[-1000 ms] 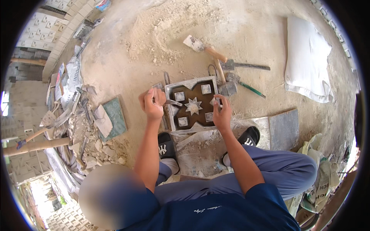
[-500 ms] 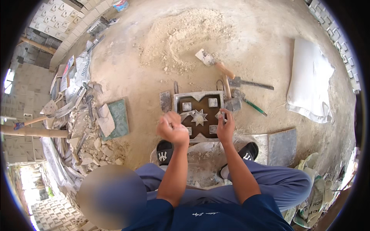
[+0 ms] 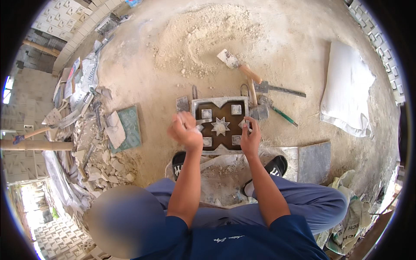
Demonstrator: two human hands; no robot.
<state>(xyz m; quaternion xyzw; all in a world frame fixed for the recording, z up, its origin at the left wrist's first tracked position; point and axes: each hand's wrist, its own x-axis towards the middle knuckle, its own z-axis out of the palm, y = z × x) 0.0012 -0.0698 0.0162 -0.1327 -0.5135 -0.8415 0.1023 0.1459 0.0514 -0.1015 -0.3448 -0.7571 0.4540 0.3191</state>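
Note:
A square metal mould (image 3: 220, 102) lies on the sandy ground in front of me. It holds dark fill, a pale star piece (image 3: 220, 127) in the middle and small grey square blocks (image 3: 236, 109) at the corners. My left hand (image 3: 185, 130) is raised above the mould's left side with its fingers curled; whether it holds anything is hidden. My right hand (image 3: 250, 136) is down at the mould's right rim, fingertips gripping the edge. My black shoes (image 3: 178, 162) stand just below the mould on a pale slab.
A trowel (image 3: 234, 63), a hammer (image 3: 259, 112), a flat metal blade (image 3: 279, 89) and a green-handled tool (image 3: 284, 116) lie beyond and right of the mould. Sand pile (image 3: 203, 39) at top, white sack (image 3: 346, 91) right, green tile (image 3: 130, 128) and rubble (image 3: 99, 164) left, grey slab (image 3: 314, 160) lower right.
My left hand has lifted off the mould's left edge and curled up above it. My right hand has stayed at the right rim. My head has moved, so the view has shifted.

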